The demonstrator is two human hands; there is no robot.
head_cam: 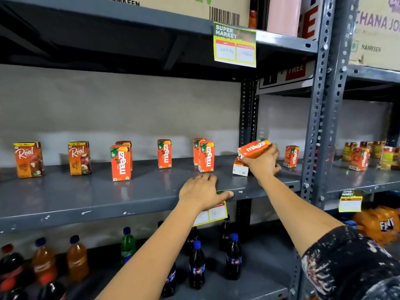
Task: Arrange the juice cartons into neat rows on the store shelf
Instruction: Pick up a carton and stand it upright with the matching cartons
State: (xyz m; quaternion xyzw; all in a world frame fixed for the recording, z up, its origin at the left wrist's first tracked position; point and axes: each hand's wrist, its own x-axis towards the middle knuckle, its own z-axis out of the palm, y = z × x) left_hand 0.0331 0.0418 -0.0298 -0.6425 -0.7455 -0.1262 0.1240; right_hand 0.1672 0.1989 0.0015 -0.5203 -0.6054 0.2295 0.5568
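Note:
Small juice cartons stand scattered along a grey metal shelf [91,191]. Two brown Real cartons [29,159] [79,158] are at the left. Orange Maaza cartons stand in loose spots: a pair [120,162], a single one [164,153], another pair [206,156], and one further right [291,156]. My right hand [264,164] grips a tilted Maaza carton [253,149] above another carton [240,167] lying on the shelf. My left hand [202,191] rests flat on the shelf's front edge, holding nothing.
A slotted upright post [318,118] divides this bay from the right one, where more cartons [368,158] are clustered. Soda bottles [197,265] fill the shelf below. Cardboard boxes sit on the shelf above, with a price tag [234,45] hanging from its edge.

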